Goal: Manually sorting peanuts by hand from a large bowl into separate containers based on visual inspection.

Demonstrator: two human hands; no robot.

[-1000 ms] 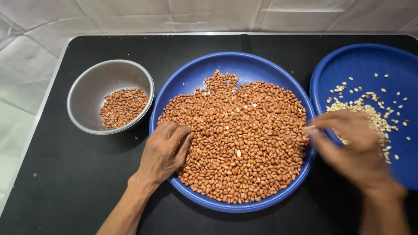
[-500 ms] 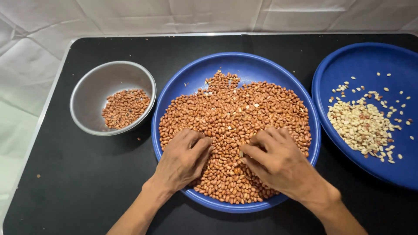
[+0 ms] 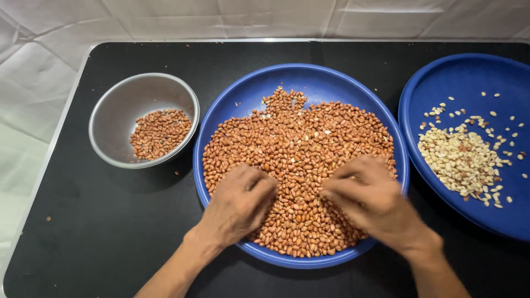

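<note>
both hands are lying on a heap of red-skinned peanuts (image 3: 301, 160) that is filling the middle blue plate (image 3: 326, 83), which is sitting at the centre of the black desk (image 3: 83, 232). the left hand (image 3: 238, 203) is resting palm down on the near left part of the heap, its fingers loosely curled and touching the nuts; whether it is pinching any is not showing. the right hand (image 3: 371, 198) is lying on the near right part of the heap, blurred, its fingers drawn together toward the left hand, and i cannot tell whether they are gripping a nut. the two hands are lying just beside each other, apart. a steel bowl (image 3: 118, 99) holding a small batch of red-skinned peanuts is standing toward the desk's left edge. a second blue plate (image 3: 469, 72) is sitting at the right edge, carrying pale skinless peanuts (image 3: 461, 160).
</note>
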